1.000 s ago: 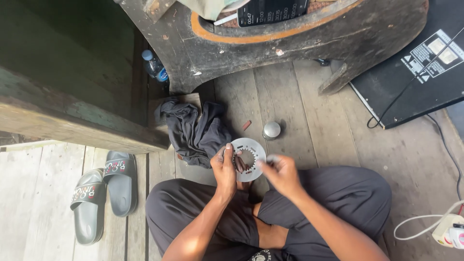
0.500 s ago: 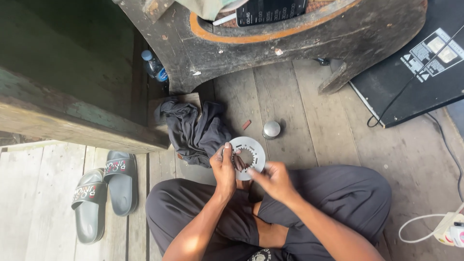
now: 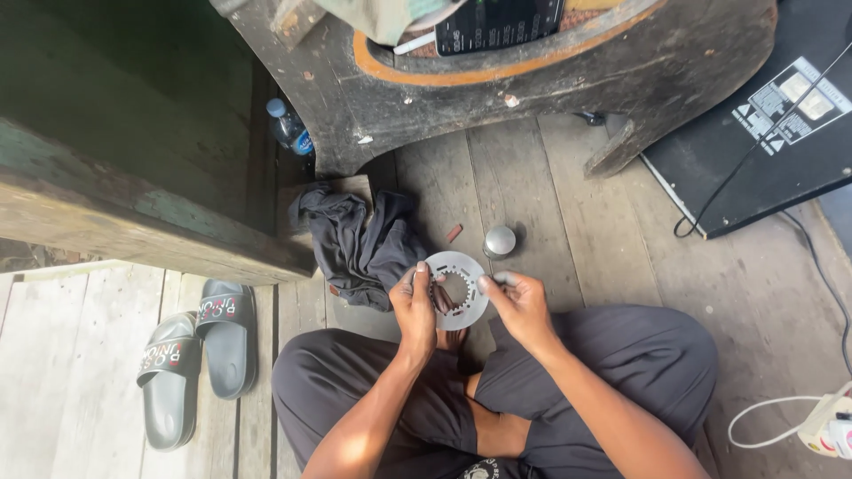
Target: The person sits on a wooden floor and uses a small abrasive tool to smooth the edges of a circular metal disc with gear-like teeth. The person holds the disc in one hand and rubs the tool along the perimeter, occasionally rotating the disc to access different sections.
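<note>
Grey metal, the toothed ring (image 3: 459, 288) sits above the crossed legs, pinched at its left rim by the left hand (image 3: 414, 306) and at its right rim by the right hand (image 3: 517, 302). Steady work probably wants both pinches kept on the rim, clear of the inner teeth. A dark cloth (image 3: 359, 244) lies just beside it, a small metal cap (image 3: 499, 240) near on the planks.

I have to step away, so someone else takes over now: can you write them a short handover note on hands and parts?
Left hand grips the left edge of the toothed metal ring; right hand pinches its right edge. The ring is held above the crossed legs. A small metal cap sits on the plank floor just beyond, a dark cloth to the left. What is done or left cannot be judged.
</note>
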